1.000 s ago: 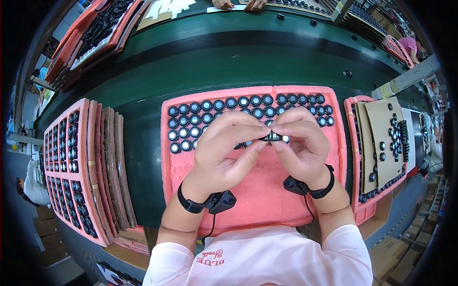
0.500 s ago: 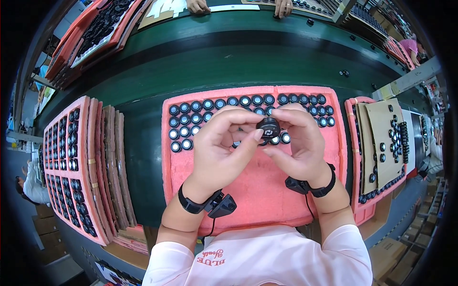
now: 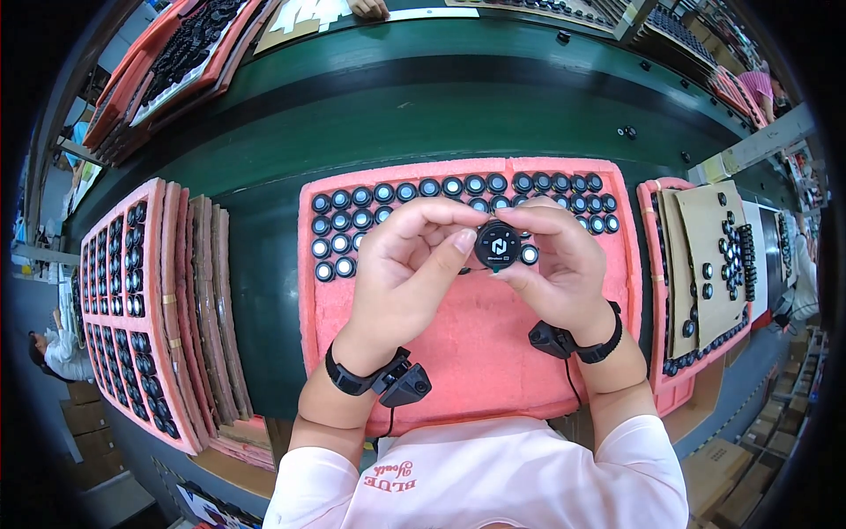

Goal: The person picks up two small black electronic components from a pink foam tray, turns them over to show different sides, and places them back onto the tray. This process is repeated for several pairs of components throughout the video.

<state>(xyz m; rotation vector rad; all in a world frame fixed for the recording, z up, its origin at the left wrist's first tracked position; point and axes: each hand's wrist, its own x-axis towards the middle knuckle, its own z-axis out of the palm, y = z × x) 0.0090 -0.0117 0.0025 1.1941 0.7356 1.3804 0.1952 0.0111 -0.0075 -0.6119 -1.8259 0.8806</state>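
A round black disc-like device with a white emblem on its flat face is held over the pink foam tray. My left hand pinches its left edge between thumb and fingers. The fingers of my right hand close on its right side, the thumb at its lower rim. Both hands are raised above the tray, hiding some of its middle pockets. Rows of small round black pieces with pale tops fill the tray's far half. Its near half shows bare pink foam.
Pink trays of black pieces lean in a stack at left. Cardboard sheets with loose black parts lie on a tray at right. Beyond runs a green conveyor belt carrying small black parts. Another person's hand rests at its far side.
The disc has been tilted so its emblem face now shows fully. Parts on the belt have shifted slightly left. One of the other person's hands has left the view.
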